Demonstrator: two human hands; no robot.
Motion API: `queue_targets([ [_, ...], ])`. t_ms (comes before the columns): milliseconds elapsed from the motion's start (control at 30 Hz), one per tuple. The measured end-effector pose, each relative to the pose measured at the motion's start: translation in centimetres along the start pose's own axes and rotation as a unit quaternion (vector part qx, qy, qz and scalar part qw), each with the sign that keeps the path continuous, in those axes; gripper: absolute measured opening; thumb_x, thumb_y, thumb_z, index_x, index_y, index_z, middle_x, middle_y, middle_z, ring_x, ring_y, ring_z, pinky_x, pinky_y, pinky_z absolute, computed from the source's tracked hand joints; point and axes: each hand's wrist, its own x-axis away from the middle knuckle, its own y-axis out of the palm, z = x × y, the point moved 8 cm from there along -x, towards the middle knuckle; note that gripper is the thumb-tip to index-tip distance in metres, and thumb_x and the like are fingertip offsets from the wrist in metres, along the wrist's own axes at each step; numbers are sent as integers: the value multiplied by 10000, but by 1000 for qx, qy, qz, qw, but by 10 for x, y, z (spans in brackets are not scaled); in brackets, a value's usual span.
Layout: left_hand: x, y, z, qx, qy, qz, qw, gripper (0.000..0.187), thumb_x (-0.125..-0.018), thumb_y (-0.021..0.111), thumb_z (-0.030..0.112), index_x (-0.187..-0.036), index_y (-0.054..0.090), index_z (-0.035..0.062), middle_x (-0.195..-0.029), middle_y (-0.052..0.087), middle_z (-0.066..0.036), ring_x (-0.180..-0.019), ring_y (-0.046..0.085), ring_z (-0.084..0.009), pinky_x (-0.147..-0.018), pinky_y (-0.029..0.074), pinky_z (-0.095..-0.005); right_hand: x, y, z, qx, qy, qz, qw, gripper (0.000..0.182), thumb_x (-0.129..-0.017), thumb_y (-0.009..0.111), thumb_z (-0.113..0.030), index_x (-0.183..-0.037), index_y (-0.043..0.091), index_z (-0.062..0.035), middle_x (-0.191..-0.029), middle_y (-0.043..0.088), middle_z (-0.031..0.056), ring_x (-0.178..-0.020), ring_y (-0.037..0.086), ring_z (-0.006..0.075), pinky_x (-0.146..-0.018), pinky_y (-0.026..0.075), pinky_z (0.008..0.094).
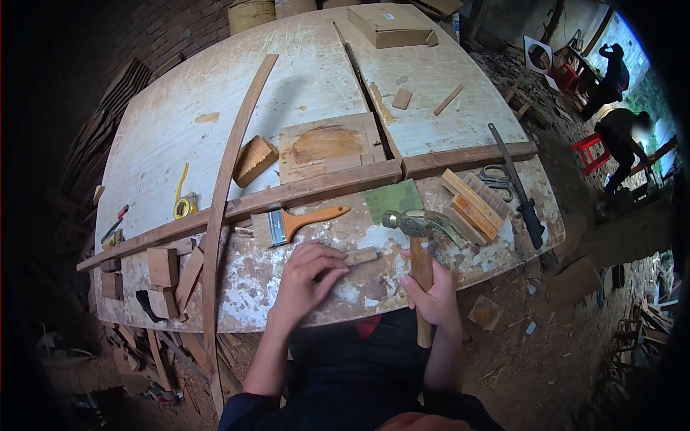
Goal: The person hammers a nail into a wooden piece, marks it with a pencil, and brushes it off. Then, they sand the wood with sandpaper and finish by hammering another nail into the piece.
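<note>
My right hand (433, 296) is wrapped round the wooden handle of a claw hammer (422, 269), its metal head raised over the table's near edge. The fingers of my left hand (310, 279) are closed at the end of a small wooden piece (362, 256), which lies low over the worn tabletop. Just beyond that hand is a paintbrush (305, 221) with an orange handle. A green sheet of sandpaper (395, 200) lies partly behind the hammer head. Several short wood blocks (476, 205) are bunched to the right of the hammer.
A long wooden strip (316, 190) crosses the table (165, 108), and a curved one (233, 158) runs over it. Scissors (496, 178) and a handsaw (519, 187) lie right; a tape measure (185, 206) lies left. A cardboard box (392, 27) sits at the back. Two people are beyond, at right.
</note>
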Motion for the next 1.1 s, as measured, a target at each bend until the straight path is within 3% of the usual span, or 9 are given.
queue_targets([
  [100, -4, -10, 16, -90, 15, 61, 994, 139, -854, 895, 89, -957, 811, 46, -1109, 815, -79, -1070, 750, -306, -1141, 517, -500, 0, 2, -7, 17, 0, 2, 1000, 442, -1030, 671, 17, -1469, 619, 13, -796, 610, -10, -587, 567, 53, -548, 480, 245],
  [267, 3, 11, 2, -14, -55, 58, 997, 115, -919, 847, 70, -984, 758, 38, -1171, 827, -116, -1133, 776, -318, -1187, 497, -546, 0, 2, -3, 6, 10, 9, 1000, 487, -1028, 731, -60, -1504, 633, -33, -776, 622, -35, -599, 564, 43, -555, 475, 248],
  [467, -2, 2, 2, 56, -26, -4, 998, 102, -905, 850, 37, -965, 769, 17, -1114, 829, -114, -1112, 778, -321, -1124, 542, -489, 0, 1, 0, -5, 10, 11, 1000, 474, -1025, 728, -50, -1489, 632, -28, -777, 621, -33, -600, 562, 45, -548, 471, 249],
  [600, 0, -11, 1, 45, -8, 47, 998, 108, -886, 864, 36, -972, 800, 23, -1001, 812, -117, -1008, 773, -304, -1019, 579, -448, -1, 3, -5, 10, 5, 3, 1000, 445, -1028, 651, 22, -1470, 602, 38, -775, 608, 2, -565, 566, 57, -537, 479, 240],
  [800, -12, -14, 13, 55, -30, 104, 993, 183, -862, 859, -11, -1042, 842, 20, -979, 796, -112, -960, 766, -286, -892, 590, -394, -1, 5, -7, 7, 7, 10, 1000, 440, -1030, 650, 20, -1468, 604, 35, -774, 606, 1, -562, 563, 55, -535, 474, 238],
  [900, -22, -6, 34, 45, 11, 91, 995, 188, -856, 854, -18, -1039, 844, 24, -972, 787, -111, -939, 761, -294, -872, 591, -398, -1, 2, -3, 7, 7, 9, 1000, 468, -1023, 728, -41, -1481, 638, -27, -782, 636, -23, -590, 567, 45, -539, 472, 249],
  [1033, -28, 10, 49, -12, 72, 80, 994, 166, -841, 856, -10, -1001, 822, 20, -951, 750, -100, -953, 729, -302, -903, 570, -425, -1, 2, -1, 6, 10, 9, 1000, 472, -1022, 728, -41, -1486, 640, -34, -783, 638, -22, -592, 572, 45, -536, 475, 250],
  [1067, -26, 17, 43, -20, 51, 72, 996, 172, -842, 861, -4, -1006, 828, 35, -961, 762, -93, -1000, 744, -284, -968, 566, -429, -1, 2, -1, 7, 10, 8, 1000, 473, -1022, 728, -40, -1487, 641, -36, -783, 639, -23, -592, 573, 45, -536, 475, 250],
  [1100, -24, 20, 43, -27, 60, 72, 995, 174, -839, 859, -7, -1006, 821, 27, -956, 753, -93, -985, 734, -292, -947, 564, -432, -1, 1, 0, 8, 9, 8, 1000, 475, -1022, 728, -40, -1489, 641, -37, -784, 639, -23, -591, 574, 44, -536, 476, 250],
])
